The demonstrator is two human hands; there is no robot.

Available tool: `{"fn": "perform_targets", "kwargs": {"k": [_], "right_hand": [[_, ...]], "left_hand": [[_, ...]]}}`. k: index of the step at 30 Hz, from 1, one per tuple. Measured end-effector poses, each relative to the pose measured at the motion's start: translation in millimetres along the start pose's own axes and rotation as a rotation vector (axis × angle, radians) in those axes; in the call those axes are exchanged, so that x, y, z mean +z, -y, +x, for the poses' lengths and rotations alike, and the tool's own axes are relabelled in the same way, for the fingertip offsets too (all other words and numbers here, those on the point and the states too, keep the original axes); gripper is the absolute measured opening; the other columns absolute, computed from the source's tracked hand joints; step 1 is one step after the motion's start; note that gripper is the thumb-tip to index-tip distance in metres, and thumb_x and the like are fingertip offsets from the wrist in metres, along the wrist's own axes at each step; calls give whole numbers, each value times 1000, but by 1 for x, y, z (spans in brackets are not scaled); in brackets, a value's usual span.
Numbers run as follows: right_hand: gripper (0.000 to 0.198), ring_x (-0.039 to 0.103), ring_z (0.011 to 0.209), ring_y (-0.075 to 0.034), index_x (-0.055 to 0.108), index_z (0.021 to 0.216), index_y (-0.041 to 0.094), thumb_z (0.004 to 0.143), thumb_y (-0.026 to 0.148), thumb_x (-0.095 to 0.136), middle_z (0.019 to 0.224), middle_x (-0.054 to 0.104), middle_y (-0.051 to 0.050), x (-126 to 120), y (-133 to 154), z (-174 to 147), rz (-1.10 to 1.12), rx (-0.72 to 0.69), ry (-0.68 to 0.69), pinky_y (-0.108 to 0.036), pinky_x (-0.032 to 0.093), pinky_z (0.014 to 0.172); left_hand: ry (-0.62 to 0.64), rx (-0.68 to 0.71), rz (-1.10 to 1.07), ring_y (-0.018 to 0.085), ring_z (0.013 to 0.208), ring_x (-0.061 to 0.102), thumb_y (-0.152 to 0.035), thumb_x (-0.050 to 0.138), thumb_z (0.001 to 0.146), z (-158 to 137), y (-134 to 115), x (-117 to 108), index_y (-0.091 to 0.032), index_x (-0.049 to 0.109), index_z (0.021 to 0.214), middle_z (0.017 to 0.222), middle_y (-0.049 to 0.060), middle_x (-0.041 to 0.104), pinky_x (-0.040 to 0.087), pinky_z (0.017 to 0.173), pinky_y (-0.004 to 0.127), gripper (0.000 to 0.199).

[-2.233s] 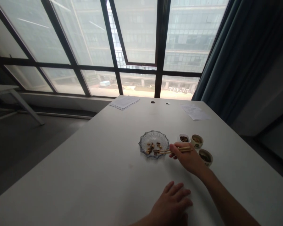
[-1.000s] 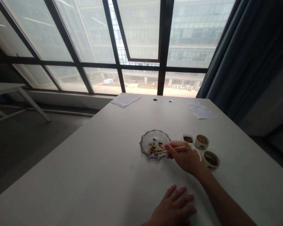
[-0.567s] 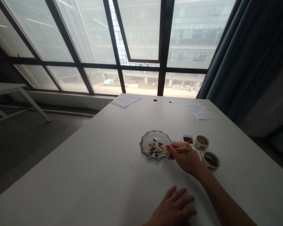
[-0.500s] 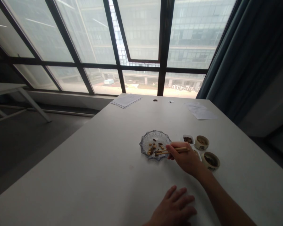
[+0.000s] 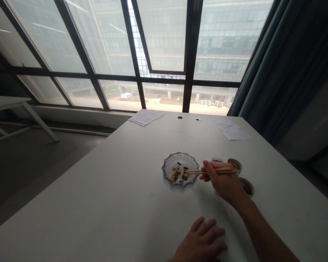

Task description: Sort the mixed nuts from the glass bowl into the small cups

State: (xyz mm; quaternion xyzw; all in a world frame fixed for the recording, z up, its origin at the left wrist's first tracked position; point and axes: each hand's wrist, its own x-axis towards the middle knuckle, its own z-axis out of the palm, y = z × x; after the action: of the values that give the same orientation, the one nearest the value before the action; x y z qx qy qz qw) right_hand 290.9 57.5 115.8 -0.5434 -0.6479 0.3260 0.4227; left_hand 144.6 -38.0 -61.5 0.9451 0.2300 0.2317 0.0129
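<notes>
My right hand [image 5: 221,182] grips a pair of wooden chopsticks [image 5: 210,171], whose tips point left over a scalloped glass plate [image 5: 168,162]. Several small brown and yellowish pieces [image 5: 176,174], perhaps nuts or dried food, lie on the plate. Whether the tips pinch a piece is too small to tell. Beyond my right hand are two small round bowls, one at the back [image 5: 236,163] and one nearer [image 5: 247,186], both partly covered by the hand. A small white dish [image 5: 217,159] shows only its far edge. My left hand [image 5: 202,240] rests on the white table with its fingers spread.
The white table [image 5: 104,189] reaches to the window. A stack of papers [image 5: 146,118] lies at its far left and loose sheets [image 5: 232,130] at its far right. Two round holes [image 5: 180,117] sit near the back edge. A dark curtain [image 5: 265,80] hangs at right.
My right hand has shifted right with the chopsticks, drawing their tips back toward the plate's right part and covering more of the dishes. My left hand stays where it was.
</notes>
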Motion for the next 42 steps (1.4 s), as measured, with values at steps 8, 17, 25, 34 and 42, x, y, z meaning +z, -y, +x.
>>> {"fn": "perform_targets", "kwargs": {"k": [8,17,25,34,42], "right_hand": [[44,78,63,-31,79,79,20,86,62,67,71,78,-13,-114,26,-36,-286,105,-410,-36,64,54],[31,77,57,-29,76,72,17,82,47,74,65,77,-11,-132,-17,-17,-194,258,-188,-29,62,47],[30,77,59,-28,78,81,17,85,46,74,65,76,-10,-127,-13,-15,-209,195,-282,-28,61,48],[36,76,63,-24,77,80,20,90,53,69,70,77,-7,-102,17,-22,-235,58,-439,-27,56,51],[33,68,67,-17,75,74,20,97,40,63,71,74,-2,3,14,-14,4,-223,200,-25,49,64]], "left_hand": [[84,-44,-47,21,143,40,-44,55,106,1,-4,-6,-28,61,124,151,-5,53,27,122,41,26],[62,-43,-71,20,143,41,-43,59,103,-1,-2,-3,-28,61,122,150,-5,53,24,124,40,24],[73,-38,-52,22,142,41,-42,62,101,-1,-3,-3,-28,62,124,149,-3,55,25,123,41,26],[95,-40,-32,22,142,41,-41,66,99,2,-4,-8,-28,62,124,149,-3,55,27,123,40,29],[47,-30,-76,20,142,41,-45,56,105,0,-1,-1,-29,61,125,150,-5,54,22,124,40,26]]}}
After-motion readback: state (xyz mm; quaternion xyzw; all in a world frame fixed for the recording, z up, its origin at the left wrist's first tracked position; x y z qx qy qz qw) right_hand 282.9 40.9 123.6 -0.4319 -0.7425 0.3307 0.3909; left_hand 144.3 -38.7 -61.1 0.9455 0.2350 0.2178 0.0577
